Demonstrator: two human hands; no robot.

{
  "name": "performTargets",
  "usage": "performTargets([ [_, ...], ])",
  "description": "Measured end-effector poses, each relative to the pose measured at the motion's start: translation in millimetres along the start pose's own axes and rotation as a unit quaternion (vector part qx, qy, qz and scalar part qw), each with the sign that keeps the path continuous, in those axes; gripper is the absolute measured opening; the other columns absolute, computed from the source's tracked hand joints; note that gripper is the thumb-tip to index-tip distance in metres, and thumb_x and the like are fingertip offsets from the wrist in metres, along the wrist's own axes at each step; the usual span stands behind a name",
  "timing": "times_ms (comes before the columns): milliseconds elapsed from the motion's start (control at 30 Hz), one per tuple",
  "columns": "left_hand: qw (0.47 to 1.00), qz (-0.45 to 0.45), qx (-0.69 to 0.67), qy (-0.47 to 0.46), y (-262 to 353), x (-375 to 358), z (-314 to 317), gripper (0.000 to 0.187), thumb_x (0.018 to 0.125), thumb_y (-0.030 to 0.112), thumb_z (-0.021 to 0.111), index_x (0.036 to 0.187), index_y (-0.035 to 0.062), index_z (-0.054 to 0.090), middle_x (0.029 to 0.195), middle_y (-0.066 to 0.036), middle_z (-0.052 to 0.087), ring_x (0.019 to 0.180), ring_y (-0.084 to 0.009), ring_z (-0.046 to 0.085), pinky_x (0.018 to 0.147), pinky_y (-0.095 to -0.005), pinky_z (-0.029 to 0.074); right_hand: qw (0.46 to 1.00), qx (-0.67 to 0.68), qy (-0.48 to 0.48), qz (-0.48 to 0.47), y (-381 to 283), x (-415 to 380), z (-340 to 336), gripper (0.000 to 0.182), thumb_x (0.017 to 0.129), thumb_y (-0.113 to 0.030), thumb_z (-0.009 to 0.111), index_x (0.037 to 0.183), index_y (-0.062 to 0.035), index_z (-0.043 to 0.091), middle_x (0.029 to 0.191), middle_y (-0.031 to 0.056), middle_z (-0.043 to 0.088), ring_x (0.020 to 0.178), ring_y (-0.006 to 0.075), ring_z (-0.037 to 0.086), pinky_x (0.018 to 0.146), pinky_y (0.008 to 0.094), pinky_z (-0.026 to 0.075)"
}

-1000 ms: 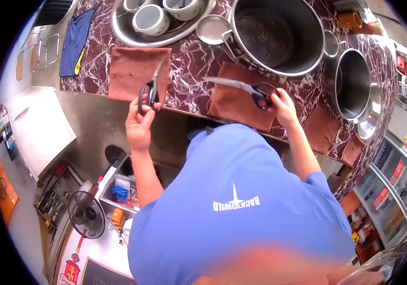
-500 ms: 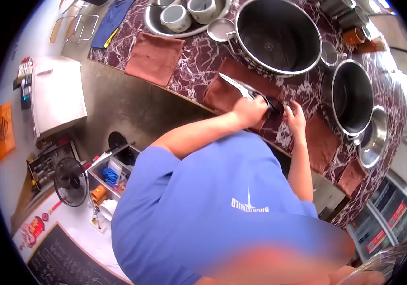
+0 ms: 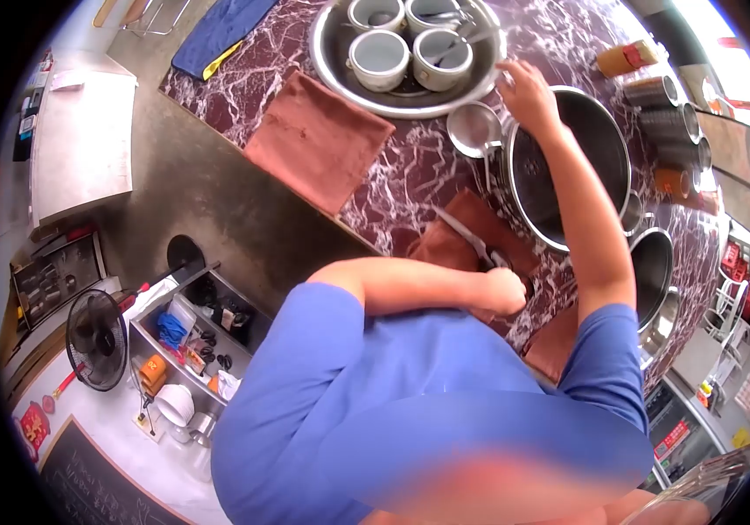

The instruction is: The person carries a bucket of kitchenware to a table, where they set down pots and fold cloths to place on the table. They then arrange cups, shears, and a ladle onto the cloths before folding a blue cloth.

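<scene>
My left hand (image 3: 504,292) is closed beside the handles of scissors (image 3: 471,236), over the table's near edge; whatever it may hold is hidden. The scissors lie on a crumpled brown cloth (image 3: 453,247), blades pointing up and left. My right hand (image 3: 528,94) is stretched over the large dark pot (image 3: 567,175), fingers apart, at the right rim of a metal basin (image 3: 353,98). Several white cups, among them a near one (image 3: 379,61), stand in the basin, some with spoons. Between basin and pot is a small metal pan (image 3: 474,129).
A flat brown cloth (image 3: 318,140) lies left on the marbled table (image 3: 414,157). A second pot (image 3: 652,262) and metal canisters (image 3: 672,122) stand right. A blue cloth (image 3: 222,35) is at the far left corner. Below left are a fan (image 3: 97,339) and an open drawer (image 3: 209,306).
My right hand has moved up and left from beside the scissors to the basin's rim. My left hand has shifted down off the scissors' blades. The view has shifted, showing more of the basin.
</scene>
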State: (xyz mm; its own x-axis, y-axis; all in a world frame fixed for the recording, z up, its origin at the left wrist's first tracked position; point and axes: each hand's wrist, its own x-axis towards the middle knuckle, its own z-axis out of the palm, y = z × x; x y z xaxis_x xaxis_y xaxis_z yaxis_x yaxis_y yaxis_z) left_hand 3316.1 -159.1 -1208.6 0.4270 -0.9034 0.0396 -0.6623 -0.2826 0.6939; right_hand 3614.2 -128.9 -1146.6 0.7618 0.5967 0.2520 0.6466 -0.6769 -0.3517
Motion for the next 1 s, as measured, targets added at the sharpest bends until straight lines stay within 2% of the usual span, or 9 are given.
performTargets([
  [167, 0.976, -0.197, -0.041, 0.081, -45.4, -75.3, -185.8, 0.024, 0.077, 0.025, 0.056, 0.070, 0.0064, 0.070, 0.075, -0.016, 0.068, 0.073, -0.0328, 0.067, 0.064, -0.0451, 0.055, 0.950, -0.296, -0.090, -0.044, 71.4, 104.1, 52.3, 0.025, 0.088, -0.019, 0.048, 0.107, -0.0129, 0.063, 0.115, 0.0069, 0.061, 0.118, 0.0239, 0.052, 0.100, 0.0419, 0.037],
  [233, 0.919, -0.239, 0.160, 0.270, -102.9, -114.0, -233.7, 0.017, 0.077, 0.023, 0.056, 0.069, 0.0101, 0.064, 0.068, -0.011, 0.062, 0.063, -0.0283, 0.062, 0.056, -0.0434, 0.050, 0.919, -0.363, -0.143, -0.054, 73.2, 114.4, 55.7, 0.025, 0.089, -0.017, 0.048, 0.110, -0.0150, 0.061, 0.114, 0.0047, 0.059, 0.118, 0.0211, 0.051, 0.101, 0.0413, 0.034],
  [300, 0.859, -0.249, 0.313, 0.319, -171.7, -145.0, -286.1, 0.011, 0.078, 0.021, 0.056, 0.079, 0.0107, 0.061, 0.075, -0.008, 0.060, 0.069, -0.0249, 0.061, 0.060, -0.0383, 0.048, 0.919, -0.363, -0.133, -0.075, 75.4, 113.2, 56.4, 0.027, 0.088, -0.016, 0.048, 0.113, -0.0159, 0.059, 0.114, 0.0044, 0.058, 0.117, 0.0206, 0.050, 0.099, 0.0405, 0.035],
  [400, 0.782, -0.417, 0.429, 0.175, -251.2, -178.9, -332.9, 0.022, 0.085, 0.021, 0.052, 0.095, 0.0086, 0.067, 0.091, -0.012, 0.066, 0.086, -0.0294, 0.066, 0.069, -0.0387, 0.052, 0.924, -0.355, -0.121, -0.074, 75.3, 114.3, 49.1, 0.039, 0.086, -0.011, 0.049, 0.124, -0.0195, 0.054, 0.113, 0.0036, 0.055, 0.113, 0.0219, 0.050, 0.093, 0.0389, 0.037],
  [533, 0.821, -0.522, 0.232, -0.031, -270.9, -194.9, -370.2, 0.028, 0.084, 0.014, 0.049, 0.097, 0.0023, 0.071, 0.102, -0.018, 0.069, 0.094, -0.0295, 0.068, 0.078, -0.0399, 0.053, 0.930, -0.347, -0.118, -0.033, 73.2, 123.3, 51.2, 0.042, 0.087, -0.012, 0.049, 0.128, -0.0202, 0.053, 0.121, 0.0039, 0.050, 0.119, 0.0220, 0.045, 0.098, 0.0401, 0.034],
  [733, 0.825, -0.516, 0.228, -0.043, -245.3, -222.3, -397.8, 0.028, 0.083, 0.012, 0.046, 0.094, 0.0013, 0.070, 0.101, -0.020, 0.068, 0.094, -0.0345, 0.066, 0.081, -0.0427, 0.052, 0.919, -0.365, -0.136, -0.064, 85.7, 115.8, 58.5, 0.030, 0.090, -0.013, 0.046, 0.118, -0.0164, 0.055, 0.120, 0.0089, 0.059, 0.121, 0.0233, 0.049, 0.098, 0.0441, 0.034],
  [800, 0.798, -0.563, 0.215, 0.001, -227.0, -232.0, -408.8, 0.027, 0.083, 0.009, 0.046, 0.097, -0.0005, 0.068, 0.099, -0.022, 0.067, 0.093, -0.0355, 0.065, 0.081, -0.0432, 0.052, 0.935, -0.232, -0.266, 0.018, 78.3, 108.0, 48.4, 0.018, 0.090, -0.013, 0.046, 0.106, -0.0135, 0.056, 0.104, 0.0083, 0.066, 0.108, 0.0241, 0.059, 0.094, 0.0460, 0.038],
  [933, 0.842, -0.488, 0.226, 0.051, -224.9, -295.0, -398.2, 0.027, 0.085, 0.003, 0.046, 0.106, -0.0004, 0.063, 0.095, -0.022, 0.066, 0.091, -0.0382, 0.064, 0.079, -0.0461, 0.049, 0.967, -0.185, -0.172, 0.009, 97.5, 74.5, 46.6, 0.013, 0.090, -0.014, 0.047, 0.099, -0.0144, 0.056, 0.094, 0.0068, 0.068, 0.097, 0.0261, 0.064, 0.086, 0.0478, 0.041],
  [1000, 0.856, -0.427, 0.197, 0.215, -203.7, -318.4, -376.9, 0.029, 0.089, 0.008, 0.046, 0.113, 0.0010, 0.061, 0.089, -0.018, 0.067, 0.082, -0.0318, 0.065, 0.074, -0.0408, 0.050, 0.976, -0.181, -0.121, 0.028, 87.3, 54.0, 36.3, 0.012, 0.090, -0.017, 0.049, 0.100, -0.0147, 0.056, 0.093, 0.0073, 0.068, 0.097, 0.0271, 0.064, 0.084, 0.0475, 0.042],
])
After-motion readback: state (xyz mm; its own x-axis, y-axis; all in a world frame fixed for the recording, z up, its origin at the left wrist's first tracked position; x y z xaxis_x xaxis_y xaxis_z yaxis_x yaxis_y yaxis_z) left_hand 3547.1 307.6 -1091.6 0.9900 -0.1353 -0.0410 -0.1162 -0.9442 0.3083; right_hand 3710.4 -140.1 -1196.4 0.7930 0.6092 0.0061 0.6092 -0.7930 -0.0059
